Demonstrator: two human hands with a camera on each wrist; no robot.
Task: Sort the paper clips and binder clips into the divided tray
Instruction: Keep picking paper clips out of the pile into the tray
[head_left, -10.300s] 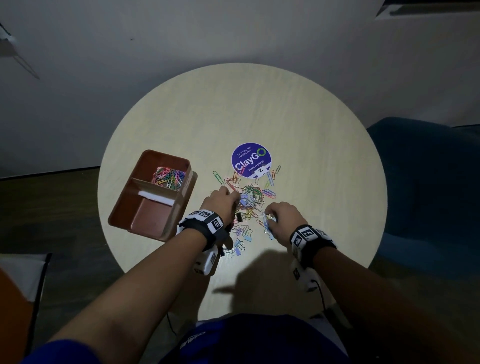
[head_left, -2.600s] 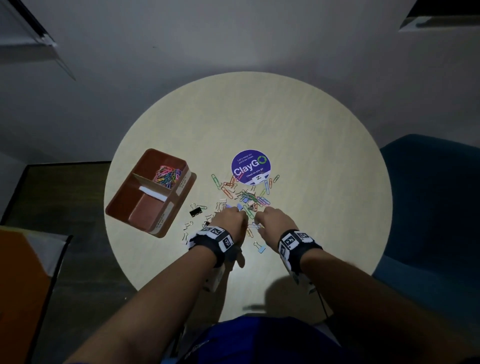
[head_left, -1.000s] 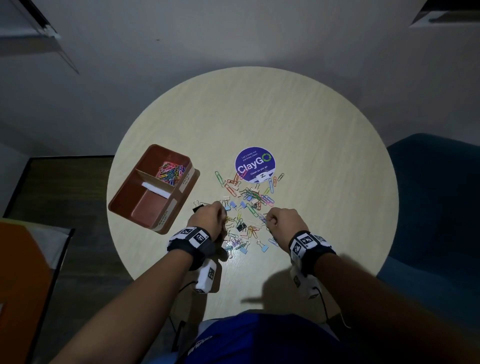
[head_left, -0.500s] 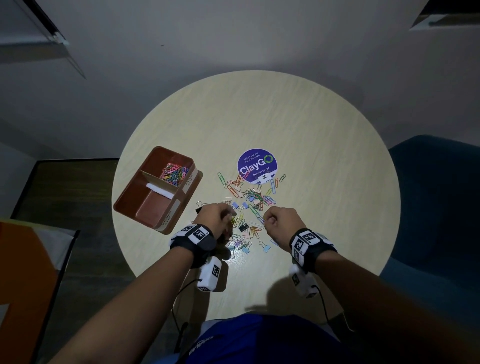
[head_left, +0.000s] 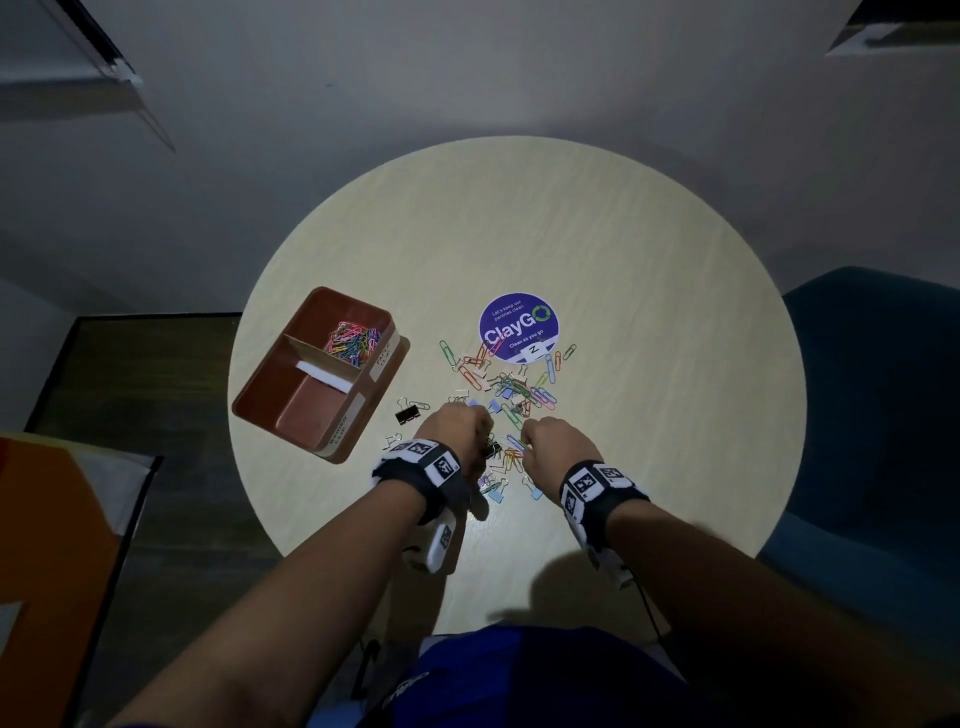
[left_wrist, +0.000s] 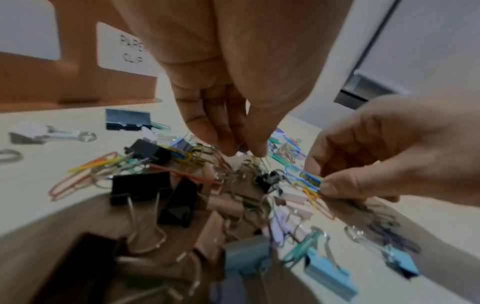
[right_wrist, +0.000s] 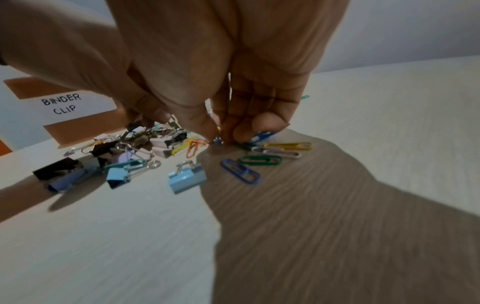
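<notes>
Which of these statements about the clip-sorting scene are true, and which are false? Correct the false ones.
1. The tray's far section holds coloured paper clips. True.
2. The near section is full of binder clips. False: it holds no clips.
3. Both hands work at the pile on the table. True.
4. The right hand pinches a few paper clips in its grip. True.
5. The round sticker lies inside the tray. False: it is on the table, beyond the pile.
6. The left hand rests on the tray. False: it is at the pile.
</notes>
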